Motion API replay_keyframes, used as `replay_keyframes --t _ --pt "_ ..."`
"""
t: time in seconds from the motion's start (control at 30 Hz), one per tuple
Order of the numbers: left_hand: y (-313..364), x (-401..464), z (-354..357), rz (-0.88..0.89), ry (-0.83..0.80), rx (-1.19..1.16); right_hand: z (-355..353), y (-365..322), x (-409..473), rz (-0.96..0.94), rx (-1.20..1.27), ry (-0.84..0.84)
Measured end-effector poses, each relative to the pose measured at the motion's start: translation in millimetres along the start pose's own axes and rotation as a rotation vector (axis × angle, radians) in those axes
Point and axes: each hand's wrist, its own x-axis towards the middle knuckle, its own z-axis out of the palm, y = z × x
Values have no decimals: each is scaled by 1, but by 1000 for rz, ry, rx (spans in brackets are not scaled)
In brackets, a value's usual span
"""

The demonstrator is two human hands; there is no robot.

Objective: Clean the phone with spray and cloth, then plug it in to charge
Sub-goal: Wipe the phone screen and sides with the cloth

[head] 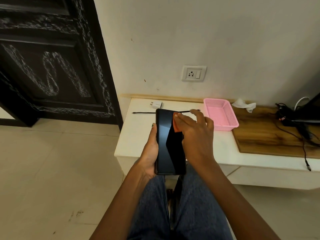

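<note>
Currently left hand cradles phone screen-up, fingers wrapped round its edges, so right hand, fingers flat, presses orange cloth across glass.

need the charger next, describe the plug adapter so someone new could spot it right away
Find the wall socket above the white shelf. Down-left of it, at the shelf's back edge, lies the adapter: a small white block with metal pins, lying unplugged just behind the thin black cable.
</note>
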Motion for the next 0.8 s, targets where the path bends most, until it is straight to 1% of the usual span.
replay_keyframes --t 0.17,0.33,0.43,0.57,0.7,0.8 --pt "-1 0 -2 -27 -16 -27 4 -2 -9 11 36 79" --pt "-1 0 -5 -36 5 -39 11 -8 -43 -4 53 98" --pt "-1 2 -2 -38 6 -24 8 -4 -31 23 54 130" --pt "-4 4 -1 -7 -12 1 4 5 -3 36 34 119" --pt "-9 6 -6 18 26 5 10 3 10 16 59 107" --pt "-10 9 -7 33 81 13 16 -1 7 -5 89 136"
